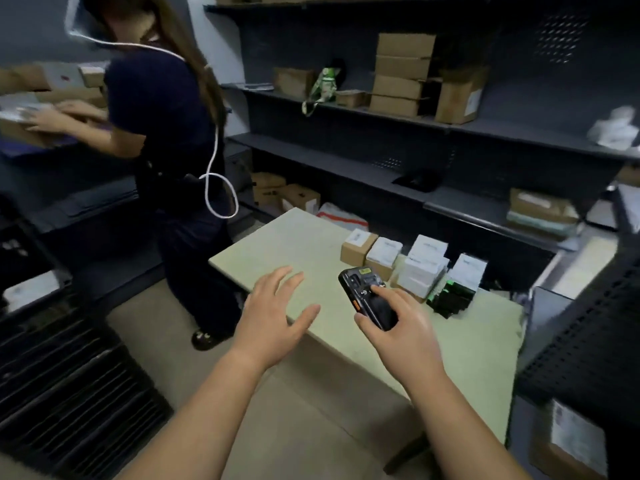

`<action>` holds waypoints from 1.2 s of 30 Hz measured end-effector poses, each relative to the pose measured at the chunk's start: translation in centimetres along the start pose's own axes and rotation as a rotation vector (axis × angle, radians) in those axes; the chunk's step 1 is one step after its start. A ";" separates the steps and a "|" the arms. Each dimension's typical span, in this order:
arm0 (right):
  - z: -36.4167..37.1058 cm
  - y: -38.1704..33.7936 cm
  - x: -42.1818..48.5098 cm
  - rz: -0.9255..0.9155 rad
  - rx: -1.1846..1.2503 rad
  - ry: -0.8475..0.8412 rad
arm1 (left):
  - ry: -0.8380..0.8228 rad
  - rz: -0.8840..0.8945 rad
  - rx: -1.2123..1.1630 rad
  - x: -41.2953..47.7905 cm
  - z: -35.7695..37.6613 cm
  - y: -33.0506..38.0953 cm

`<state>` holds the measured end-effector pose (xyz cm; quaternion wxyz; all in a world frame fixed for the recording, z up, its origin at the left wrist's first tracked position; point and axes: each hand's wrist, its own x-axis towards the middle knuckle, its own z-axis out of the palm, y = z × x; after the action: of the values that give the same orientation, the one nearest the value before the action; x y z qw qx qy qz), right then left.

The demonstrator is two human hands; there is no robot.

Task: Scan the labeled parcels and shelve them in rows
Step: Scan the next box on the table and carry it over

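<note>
The step in hand looks to be the scan, and it should go best if the right hand (398, 329) squares the scanner (367, 294) to one label at a time while the left hand (277, 313) turns that label upward. Over the near edge of the table (284, 244), the right hand curls round the black scanner, forefinger laid on its back. The left hand, over the table's near left side, is spread palm down and holds nothing; whether it touches the top I cannot tell. The labeled parcels (420, 268) cluster on the table's far right, untouched. Beyond the table, dark shelves (346, 164) carry cartons (401, 74).
</note>
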<state>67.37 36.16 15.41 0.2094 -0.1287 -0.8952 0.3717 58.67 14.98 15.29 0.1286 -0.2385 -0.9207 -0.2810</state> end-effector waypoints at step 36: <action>10.5 17.4 31.0 0.652 -0.233 0.068 | -0.655 0.099 0.147 40.9 35.6 -9.3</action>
<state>36.53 53.72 4.87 0.0934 -0.4434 -0.8359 0.3098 15.42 43.84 -2.63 -0.1438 -0.3504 -0.9182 -0.1159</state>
